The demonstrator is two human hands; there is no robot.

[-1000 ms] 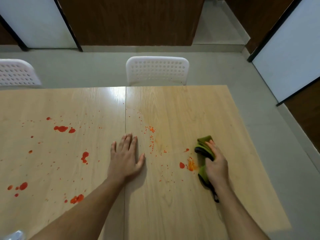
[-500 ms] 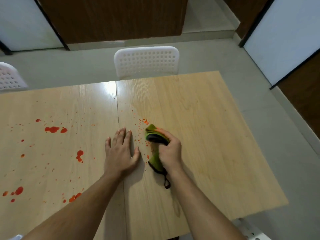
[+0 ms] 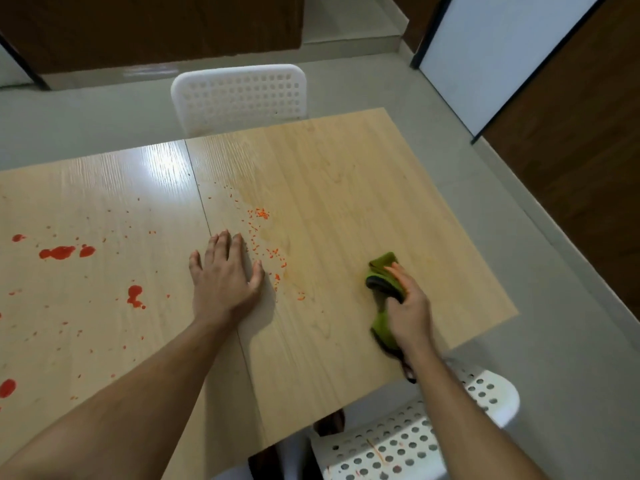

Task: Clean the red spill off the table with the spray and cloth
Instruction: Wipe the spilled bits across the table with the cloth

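Observation:
A light wooden table (image 3: 346, 188) carries a red spill: large blotches (image 3: 59, 252) on its left half and fine orange-red specks (image 3: 263, 213) near the middle seam. My right hand (image 3: 410, 308) grips a green cloth with a black edge (image 3: 382, 268) and holds it down on the right half of the table. My left hand (image 3: 225, 275) rests flat on the tabletop beside the seam, fingers straight. No spray bottle is in view.
A white perforated chair (image 3: 239, 95) stands at the table's far side. Another white chair (image 3: 408, 441) sits under me at the near right corner. Grey floor (image 3: 571, 341) lies to the right, with dark wooden and white panels beyond.
My right hand swept the cloth from beside my left hand out to the right. The view has shifted, and my left hand stays flat on the table.

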